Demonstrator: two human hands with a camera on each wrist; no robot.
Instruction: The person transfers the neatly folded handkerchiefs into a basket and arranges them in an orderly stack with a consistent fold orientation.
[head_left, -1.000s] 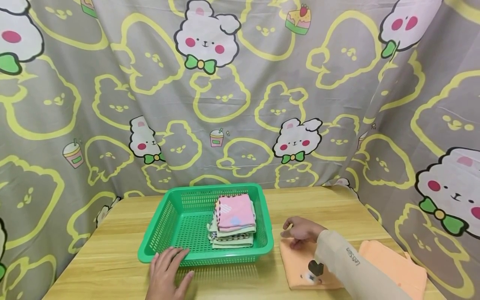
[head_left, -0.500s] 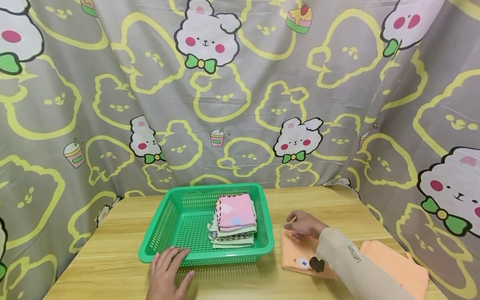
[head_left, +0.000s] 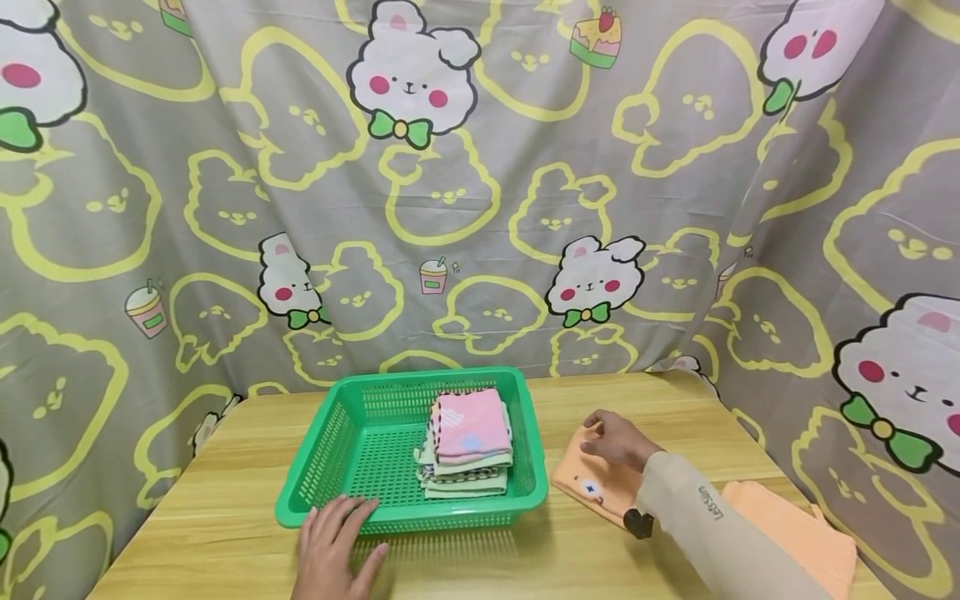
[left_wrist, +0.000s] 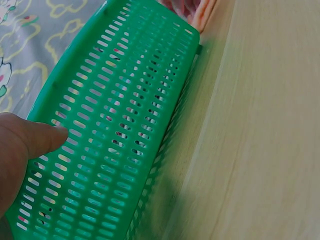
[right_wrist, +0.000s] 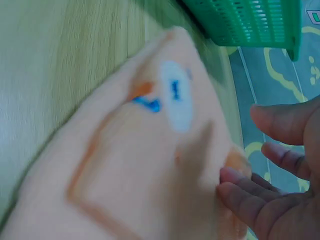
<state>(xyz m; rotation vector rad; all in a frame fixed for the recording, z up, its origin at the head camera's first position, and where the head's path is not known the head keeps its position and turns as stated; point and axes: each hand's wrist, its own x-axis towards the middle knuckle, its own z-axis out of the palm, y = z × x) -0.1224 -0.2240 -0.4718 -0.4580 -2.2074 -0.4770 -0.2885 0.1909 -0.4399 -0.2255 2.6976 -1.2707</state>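
In the head view my left hand (head_left: 335, 546) holds the near-left rim of a green plastic basket (head_left: 450, 507). Its thumb lies against the outer wall in the left wrist view. A folded orange towel (head_left: 603, 492) with a printed animal face lies on the table right of the basket. My right hand (head_left: 617, 440) is at the towel's far edge. In the right wrist view, fingertips touch the towel's side, while the thumb stands apart from it. The basket's right half holds a stack of folded cloths (head_left: 472, 425), a pink one on top.
Another folded orange towel (head_left: 795, 533) lies at the right, partly covered by my right sleeve. A small black device (head_left: 638, 523) sits at the right wrist. Patterned grey curtain (head_left: 480, 208) hangs behind the wooden table (head_left: 225, 467) and at its sides.
The nearer orange towel has turned and shifted away from me, towards the basket, along with the right hand, which moved slightly farther out. My left hand and the basket have stayed put.
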